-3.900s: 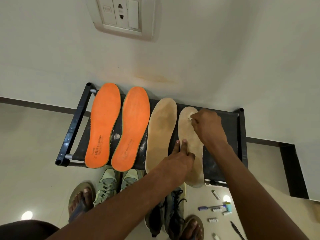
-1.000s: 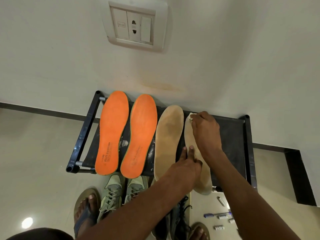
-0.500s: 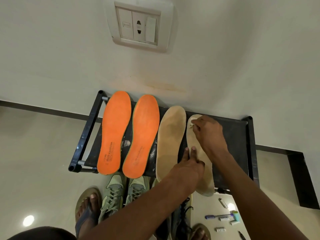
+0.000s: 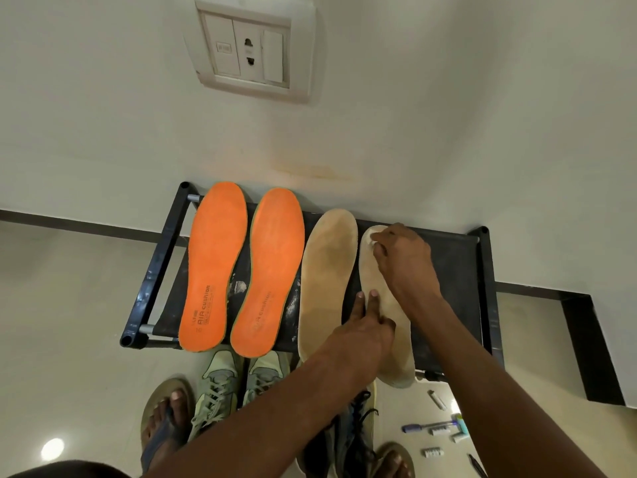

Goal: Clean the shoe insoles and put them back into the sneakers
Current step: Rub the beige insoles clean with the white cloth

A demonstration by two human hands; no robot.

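Two orange insoles [image 4: 213, 267] [image 4: 272, 270] and two beige insoles lie side by side on a black rack [image 4: 455, 270]. The left beige insole [image 4: 327, 277] lies free. My left hand [image 4: 362, 326] presses two straight fingers on the middle of the right beige insole [image 4: 400, 346]. At that insole's toe end, my right hand [image 4: 403, 260] pinches a small white wipe [image 4: 370, 236]. Pale green sneakers [image 4: 220, 388] and dark sneakers [image 4: 355, 429] stand on the floor below the rack.
The rack stands against a white wall with a socket plate [image 4: 251, 53]. My sandalled feet [image 4: 169, 419] are on the floor in front of it. A toothbrush [image 4: 427, 426] and small bits lie on the floor at the lower right.
My right hand with the wipe has kept rubbing near the toe end of the right beige insole, shifting slightly. My left hand stays pressed on it. The camera tilted up a little.
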